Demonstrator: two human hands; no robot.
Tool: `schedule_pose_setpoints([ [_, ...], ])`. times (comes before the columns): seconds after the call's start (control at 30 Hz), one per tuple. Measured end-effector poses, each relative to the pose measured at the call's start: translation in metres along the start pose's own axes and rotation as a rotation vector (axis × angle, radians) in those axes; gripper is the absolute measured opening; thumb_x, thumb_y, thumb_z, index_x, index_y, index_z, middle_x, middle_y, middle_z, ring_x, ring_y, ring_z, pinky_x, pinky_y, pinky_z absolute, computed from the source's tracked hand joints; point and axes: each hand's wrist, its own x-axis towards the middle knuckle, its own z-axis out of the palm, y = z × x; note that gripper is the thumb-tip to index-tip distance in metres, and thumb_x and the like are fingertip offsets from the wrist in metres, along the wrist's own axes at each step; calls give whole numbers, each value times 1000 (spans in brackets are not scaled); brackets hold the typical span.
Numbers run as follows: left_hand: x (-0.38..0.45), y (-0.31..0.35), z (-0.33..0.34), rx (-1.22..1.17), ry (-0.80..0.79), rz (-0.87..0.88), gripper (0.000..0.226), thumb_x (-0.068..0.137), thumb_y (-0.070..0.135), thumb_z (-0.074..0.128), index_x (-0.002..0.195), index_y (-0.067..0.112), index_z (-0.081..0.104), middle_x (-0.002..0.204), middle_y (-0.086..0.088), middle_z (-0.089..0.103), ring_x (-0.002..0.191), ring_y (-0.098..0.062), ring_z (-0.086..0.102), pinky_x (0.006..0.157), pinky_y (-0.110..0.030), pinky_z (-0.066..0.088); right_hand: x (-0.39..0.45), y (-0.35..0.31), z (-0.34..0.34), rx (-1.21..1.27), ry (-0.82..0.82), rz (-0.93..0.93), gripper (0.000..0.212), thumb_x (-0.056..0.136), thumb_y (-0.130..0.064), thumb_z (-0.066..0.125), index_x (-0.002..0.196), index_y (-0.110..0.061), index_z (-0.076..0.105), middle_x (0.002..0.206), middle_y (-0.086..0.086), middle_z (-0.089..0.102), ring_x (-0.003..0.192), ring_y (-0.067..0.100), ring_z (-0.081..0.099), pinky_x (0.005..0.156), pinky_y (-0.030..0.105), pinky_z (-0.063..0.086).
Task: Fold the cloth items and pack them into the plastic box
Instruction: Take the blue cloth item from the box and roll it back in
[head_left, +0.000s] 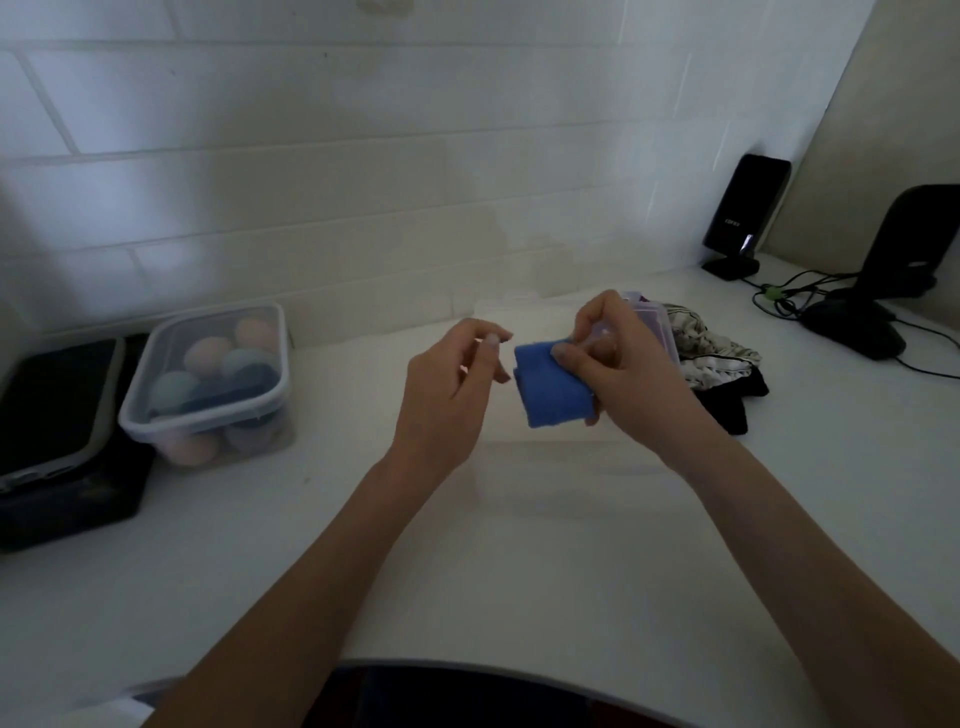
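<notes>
White tiled wall (311, 156), white table (467, 571), dim light

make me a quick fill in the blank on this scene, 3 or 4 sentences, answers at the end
1. The folded cloth pinched by the right hand is coloured ____.
2. The left hand hovers beside the cloth and holds ____.
3. The lidded container at the left is filled with rolled items and has its lid ____.
4. The loose patterned and black garments lie to the ____ of the hands.

Answers: blue; nothing; on; right
</notes>
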Motion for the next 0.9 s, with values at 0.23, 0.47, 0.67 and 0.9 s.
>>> schedule_pose_setpoints([
  [0.23,-8,-10,-2,217,52,77,22,90,21,45,76,10,58,63,-3,59,54,-16,50,53,-28,40,-14,0,18,-115,-303,267,19,84,-13,68,77,-15,50,74,17,69,56,19,66,50,27,57],
  [0.47,-9,-10,-3,224,42,45,22,88,20,46,73,8,57,58,-3,54,50,-16,45,50,-28,36,-17,1,26,-274,-362,323,11,80,-18,73,83,-21,62,87,10,72,70,17,68,68,26,59],
  [0.67,-9,-11,-2,236,28,31,24,86,23,45,72,7,57,58,-6,55,51,-21,48,50,-29,35,-20,-6,17,-510,-508,214,36,74,-27,76,109,-28,65,99,-1,71,84,15,68,81,32,57],
  [0.9,-8,-13,-1,275,14,41,25,84,23,45,72,6,58,62,-8,59,55,-24,52,52,-32,39,-16,-13,23,-883,-528,-60,32,80,-35,69,112,-31,65,107,-5,57,93,16,56,81,34,50],
])
